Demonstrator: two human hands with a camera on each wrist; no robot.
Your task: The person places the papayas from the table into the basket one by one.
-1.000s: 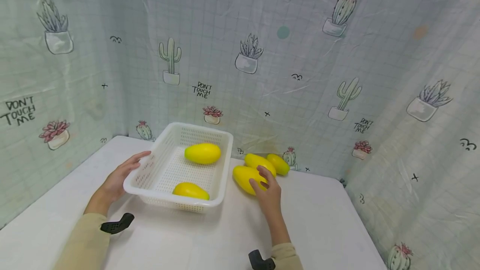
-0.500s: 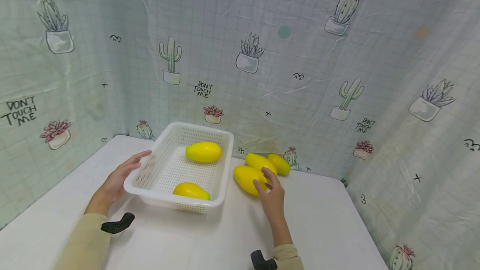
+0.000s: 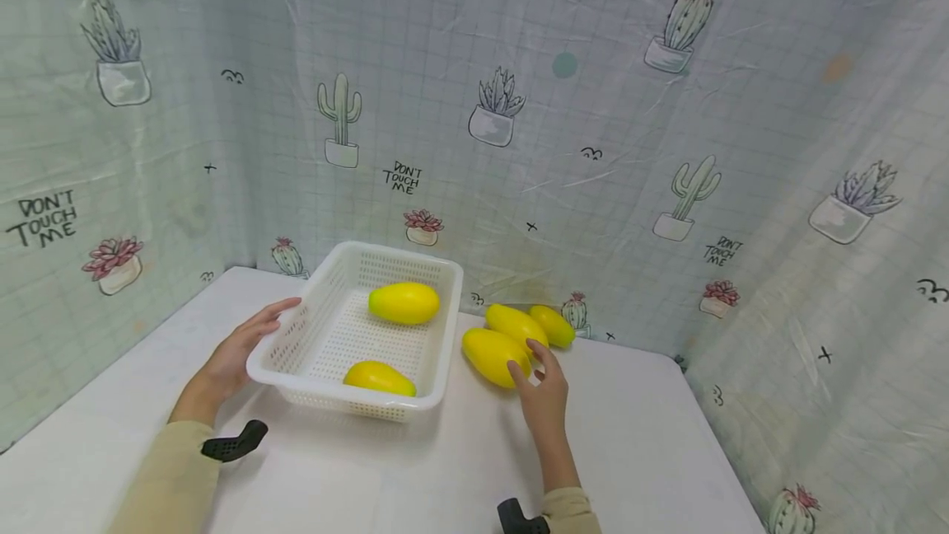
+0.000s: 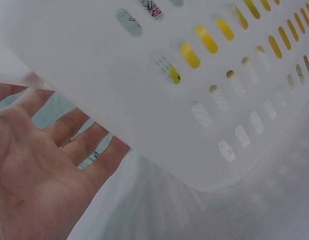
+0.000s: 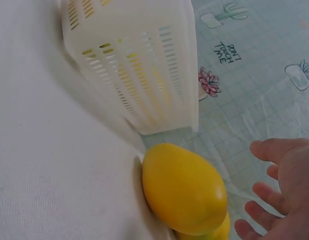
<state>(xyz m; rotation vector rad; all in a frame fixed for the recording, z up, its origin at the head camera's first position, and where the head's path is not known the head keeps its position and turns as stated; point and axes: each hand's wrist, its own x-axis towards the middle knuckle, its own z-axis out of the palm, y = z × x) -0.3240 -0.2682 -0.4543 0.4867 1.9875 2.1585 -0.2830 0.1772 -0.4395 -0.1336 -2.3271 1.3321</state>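
Observation:
A white perforated plastic basket (image 3: 353,398) holds two yellow mangoes, one mango (image 3: 404,303) toward the back and another mango (image 3: 380,377) at the front wall. My left hand (image 3: 233,358) rests against the basket's left side, its extended fingers at the rim; in the left wrist view the fingertips pass behind the basket's edge. My right hand (image 3: 544,398) hovers with spread, slightly bent fingers at the right end of a large mango (image 3: 493,355) on the table. In the right wrist view, a gap shows between those fingers and the mango (image 5: 184,189). Nothing is in the right hand's grasp.
Behind the large mango lie a second mango (image 3: 516,326) and a greener-tipped mango (image 3: 552,326), close to the cactus-print curtain (image 3: 474,188). The curtain encloses the back and sides of the white table (image 3: 630,427). Black wrist mounts (image 3: 236,442) stick out from both sleeves.
My right hand has drawn slightly right and toward me, off the large mango it overlapped. The left hand, basket and mangoes stay in place.

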